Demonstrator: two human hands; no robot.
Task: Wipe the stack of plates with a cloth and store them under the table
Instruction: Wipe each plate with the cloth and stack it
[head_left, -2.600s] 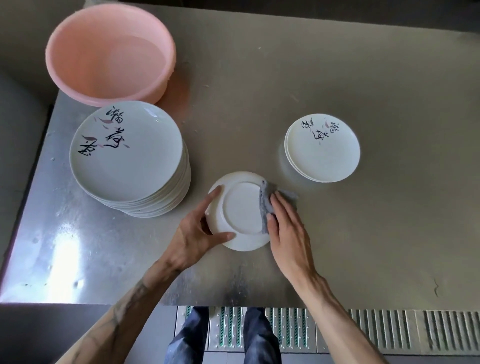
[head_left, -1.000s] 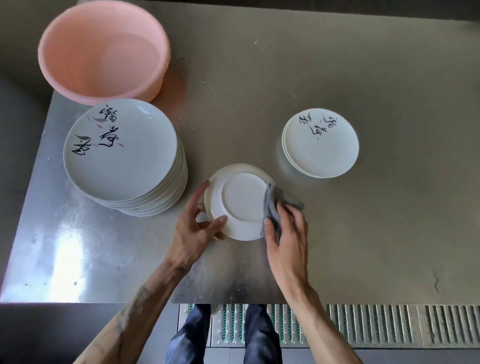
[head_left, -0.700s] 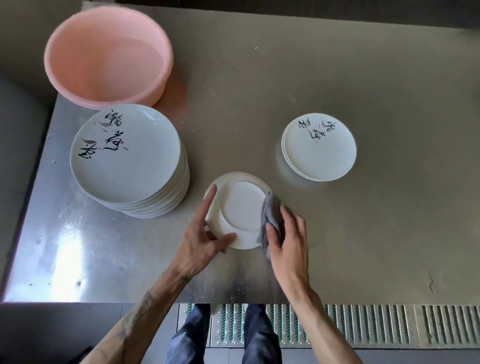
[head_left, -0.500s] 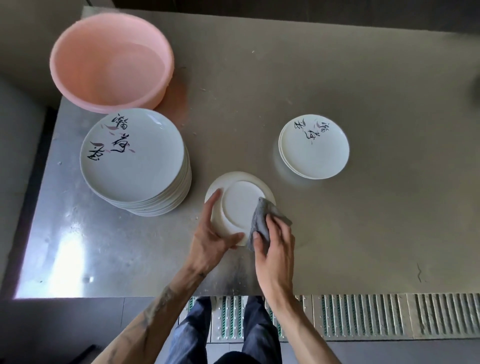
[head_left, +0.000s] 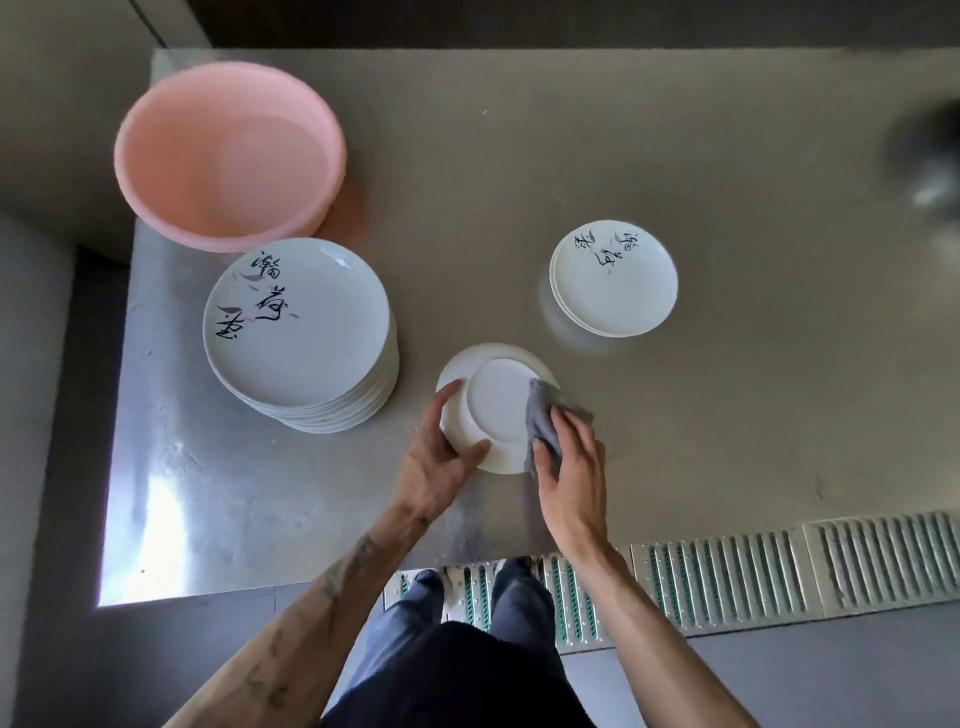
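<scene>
L hand (head_left: 441, 462) grips the near-left rim of one plate (head_left: 493, 400), thumb across the underside and fingers curled round the edge. Plate is turned bottom-up, foot ring showing, low over the table (head_left: 727, 415) near its front edge; cannot tell whether the far rim rests on the steel. R hand (head_left: 569, 467) pinches a bunched grey cloth (head_left: 543, 421) and presses it to the plate's right rim. Tall stack (head_left: 296, 322) of printed plates, which appear larger, sits face-up to the left, just in front of a pink basin (head_left: 228, 156). Small stack (head_left: 615, 280), only a few plates, sits beyond and to the right, well apart from the tall one. Judgement: step in hand is wiping the back of a single plate. Most of the job remains, incl. all storage; under-table space not in view. Handling: plate looks glazed, so rigid, smooth, prob. slick if damp, and liable to chip or break if dropped on steel. Best hold is at the rim w/ thumb on one face and fingers on the other, as L hand has it; flat faces give no purchase. Cloth is soft and limp and conforms to the rim. Tall stack looks heavy: advise lifting from under the bottom plate w/ both hands, or in part-stacks, not by the top rims.
</scene>
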